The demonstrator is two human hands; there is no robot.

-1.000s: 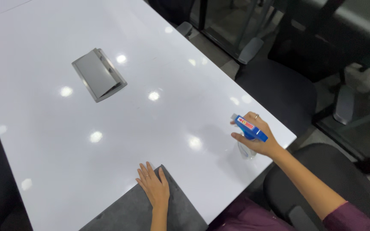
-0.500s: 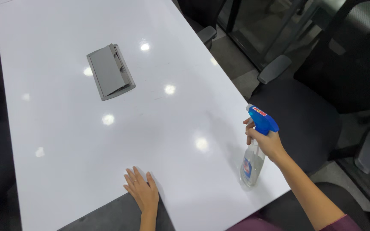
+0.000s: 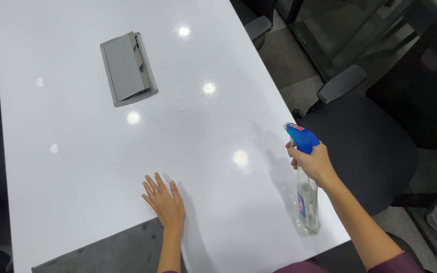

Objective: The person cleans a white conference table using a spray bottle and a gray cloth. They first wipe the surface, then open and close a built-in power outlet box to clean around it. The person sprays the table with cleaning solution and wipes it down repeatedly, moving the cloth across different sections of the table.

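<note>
Blue plastic caps the spray bottle (image 3: 307, 192), a clear one with a little liquid showing through, which the right hand (image 3: 314, 163) holds by the neck, its grip closed around it just under the trigger head, nozzle aimed leftward across the counter (image 3: 77, 167). Held so, upright and above the near right edge of the counter, the bottle appears lifted, though whether its base touches the surface I cannot tell. The left hand (image 3: 165, 202) lies flat on the counter, fingers spread and palm down, holding nothing; it seems to brace the person leaning in. Just behind that hand a dark grey mat or cloth (image 3: 107, 250) covers the near edge. Farther off, a grey hinged cable box (image 3: 127, 68) sits in the counter with its lid partly raised. White and glossy, the surface throws back ceiling lights as bright spots. To the right stand black office chairs (image 3: 365, 141) on a grey floor, near a glass partition.
</note>
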